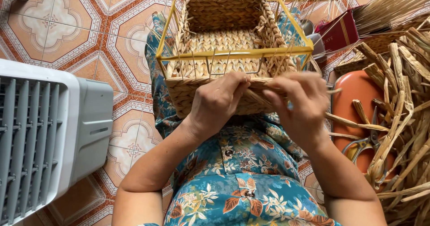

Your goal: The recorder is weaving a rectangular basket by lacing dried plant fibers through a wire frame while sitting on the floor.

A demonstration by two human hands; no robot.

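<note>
Resting on the person's lap, the woven basket (224,51) tilts its open mouth toward the camera, which brings the near rim within reach of both hands. A yellow wire frame (233,54) inside gives the walls their shape. The left hand (217,102) curls over the rim, fingers pressing the weave to steady it. The right hand (302,102) pinches a dried straw strand (257,98) at the rim, fingers partly closed. Loose straw (407,109) and scissors (369,143) lie close by on the right, on an orange tray (354,96); a grey fan (45,136) stands left.

Both hands at near wall of woven basket (224,42): left hand (218,101) gripping the braid, right hand (301,102) pinching a straw strand (257,98).
</note>
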